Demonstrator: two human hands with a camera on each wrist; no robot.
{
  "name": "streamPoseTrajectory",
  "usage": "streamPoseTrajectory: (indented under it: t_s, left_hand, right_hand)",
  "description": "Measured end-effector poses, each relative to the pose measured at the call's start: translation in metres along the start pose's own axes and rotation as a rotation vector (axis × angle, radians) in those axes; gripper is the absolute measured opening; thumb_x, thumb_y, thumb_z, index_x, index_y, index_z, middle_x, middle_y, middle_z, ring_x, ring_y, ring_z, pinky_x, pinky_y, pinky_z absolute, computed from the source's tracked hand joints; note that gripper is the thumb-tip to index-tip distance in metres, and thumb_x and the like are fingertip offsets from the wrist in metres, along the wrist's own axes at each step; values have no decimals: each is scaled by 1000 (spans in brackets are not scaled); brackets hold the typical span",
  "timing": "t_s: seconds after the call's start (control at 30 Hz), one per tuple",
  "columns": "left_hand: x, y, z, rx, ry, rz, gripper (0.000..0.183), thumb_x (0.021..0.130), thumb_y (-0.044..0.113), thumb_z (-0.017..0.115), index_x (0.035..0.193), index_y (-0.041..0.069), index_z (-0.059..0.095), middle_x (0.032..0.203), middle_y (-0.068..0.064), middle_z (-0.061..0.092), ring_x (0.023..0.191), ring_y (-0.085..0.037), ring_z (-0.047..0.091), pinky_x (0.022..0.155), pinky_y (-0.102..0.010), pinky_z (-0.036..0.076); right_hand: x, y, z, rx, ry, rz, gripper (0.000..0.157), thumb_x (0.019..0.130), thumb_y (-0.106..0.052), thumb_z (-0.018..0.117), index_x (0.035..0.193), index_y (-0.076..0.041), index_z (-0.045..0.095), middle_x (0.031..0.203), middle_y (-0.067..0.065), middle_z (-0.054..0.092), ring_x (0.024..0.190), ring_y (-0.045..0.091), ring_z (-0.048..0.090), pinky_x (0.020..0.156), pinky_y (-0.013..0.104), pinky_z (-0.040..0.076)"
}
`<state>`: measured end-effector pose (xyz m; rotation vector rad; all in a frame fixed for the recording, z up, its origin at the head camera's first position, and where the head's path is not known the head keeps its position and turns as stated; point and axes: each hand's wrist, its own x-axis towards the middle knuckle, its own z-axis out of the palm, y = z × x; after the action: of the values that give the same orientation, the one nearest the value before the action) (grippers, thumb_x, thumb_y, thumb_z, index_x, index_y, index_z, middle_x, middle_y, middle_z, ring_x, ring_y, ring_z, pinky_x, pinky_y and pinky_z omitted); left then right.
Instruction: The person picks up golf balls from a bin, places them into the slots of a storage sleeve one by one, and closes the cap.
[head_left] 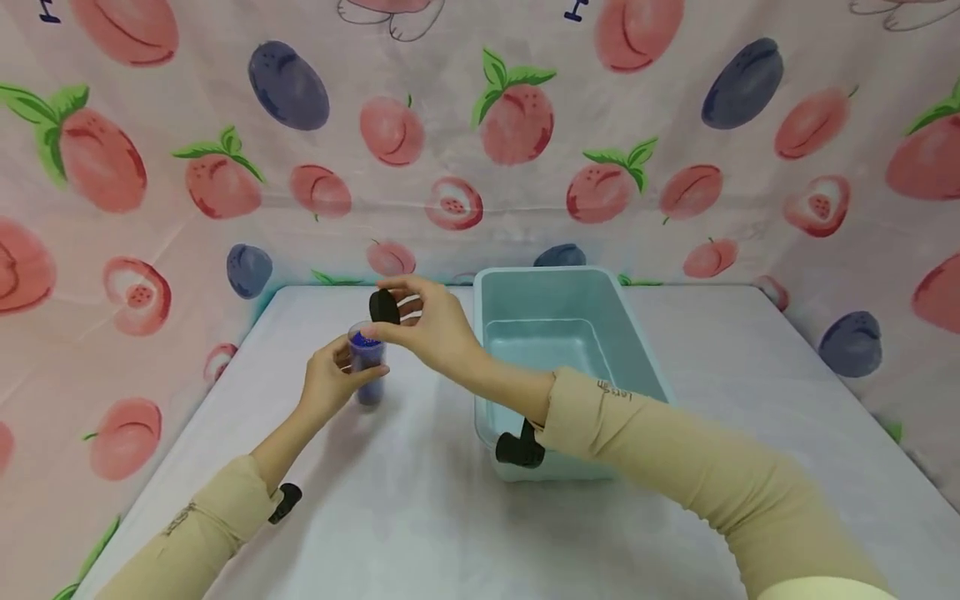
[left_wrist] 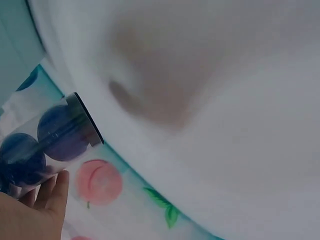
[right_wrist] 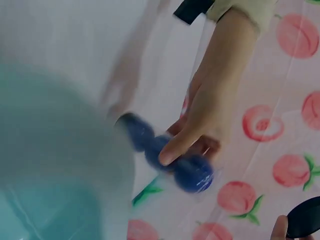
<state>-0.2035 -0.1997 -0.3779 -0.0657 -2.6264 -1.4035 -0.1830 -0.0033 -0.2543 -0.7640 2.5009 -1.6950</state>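
My left hand (head_left: 324, 383) grips a clear ball tube (head_left: 369, 375) holding several blue balls, its fingers and thumb around the side. The tube stands nearly upright above the white table, with its upper end uncovered. In the right wrist view the top blue ball (right_wrist: 194, 173) sits near the tube's mouth. A dark band (left_wrist: 86, 120) rings the tube's other end in the left wrist view. Just above the mouth, my right hand (head_left: 435, 329) pinches a round black lid (head_left: 385, 307), held on edge. The same lid (right_wrist: 305, 218) shows at the corner of the right wrist view.
A light blue plastic bin (head_left: 551, 296) stands on the white table (head_left: 405, 517), right of the tube and partly behind my right forearm. Fruit-printed cloth (head_left: 450, 150) hangs behind and at both sides. Black camera mounts (head_left: 520, 446) stick out from both wrists.
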Motion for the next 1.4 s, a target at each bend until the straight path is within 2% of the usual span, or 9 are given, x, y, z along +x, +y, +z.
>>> streamPoseTrajectory:
  t_s: [0.13,0.37,0.53,0.63,0.77,0.97,1.2,1.3,1.4]
  left_hand:
    - [3,14,3,9,-28,9,56,78,23,77,125,3,55,122,-22,62,107,-38,62,94,-49,49]
    - [6,40,6,-27,-43,123,55,80,17,76,128,2,53,120,-23,62,107,-37,62,94,-48,49]
    - [5,52,10,-66,-41,151,54,82,14,74,129,4,51,121,-22,60,109,-36,58,95,-49,47]
    - [6,55,13,-90,-22,156,55,83,17,73,132,7,49,124,-19,57,111,-34,53,94,-49,44]
    - [9,57,14,-124,-1,156,56,84,19,71,135,12,48,129,-15,53,115,-32,49,95,-52,42]
    - [14,61,12,-171,2,158,57,83,18,73,135,14,49,129,-13,54,102,-35,59,91,-51,49]
    - [15,63,12,-191,0,168,52,80,13,75,127,8,56,120,-16,62,100,-32,63,92,-48,49]
    - [15,62,12,-177,6,179,48,79,13,76,124,6,58,116,-17,64,94,-27,64,88,-43,51]
    - [16,60,11,-164,21,200,49,77,12,78,122,5,60,112,-17,66,84,-17,64,81,-33,52]
  right_hand:
    - [16,2,-10,-35,2,-3,50,80,-18,76,125,-7,56,114,12,63,96,22,63,78,23,54]
    - [41,10,-24,-115,-115,-47,48,80,-16,76,122,-4,57,117,12,61,99,23,62,84,25,53]
    - [52,17,-35,-117,-167,-68,48,79,-13,76,122,-3,58,117,14,60,102,24,61,85,27,54]
    - [58,20,-40,-108,-200,-81,46,79,-11,76,120,-1,58,116,15,60,101,25,62,85,28,54]
    - [64,21,-45,-149,-258,-131,44,78,-8,76,118,1,59,112,18,60,97,26,62,85,28,54]
    - [71,21,-52,-245,-322,-180,45,78,-8,76,119,1,60,110,16,60,97,25,60,86,29,54]
    - [76,21,-52,-359,-411,-244,46,76,-13,78,118,-1,62,110,12,64,97,22,60,86,28,53]
    - [78,19,-50,-435,-455,-288,45,76,-14,79,116,-1,62,111,11,65,98,22,58,87,30,52]
    - [80,16,-49,-491,-492,-323,45,75,-14,80,115,-1,63,112,10,65,98,23,57,88,32,51]
